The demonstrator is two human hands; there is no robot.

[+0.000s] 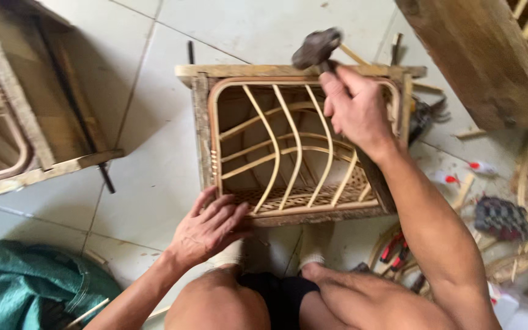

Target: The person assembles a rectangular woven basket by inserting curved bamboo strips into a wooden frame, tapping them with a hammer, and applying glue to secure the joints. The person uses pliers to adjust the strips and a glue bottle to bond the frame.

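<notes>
Hammer over a cane frame on the tiled floor.

I see my right hand (354, 109) clenched around the handle of a hammer (316, 49), its dark head raised just above the far rail of a wooden frame (201, 131) filled with bent cane strips (288, 146). My left hand (208, 227) lies flat, fingers loose and spread, pressing the frame's near left corner. The frame sits on pale floor tiles (154, 177) in front of my knees. A second wooden frame (44, 140) lies well apart to the left, a green cloth (25, 284) nearer me, and red-handled pliers (392, 249) beside my right forearm.
</notes>
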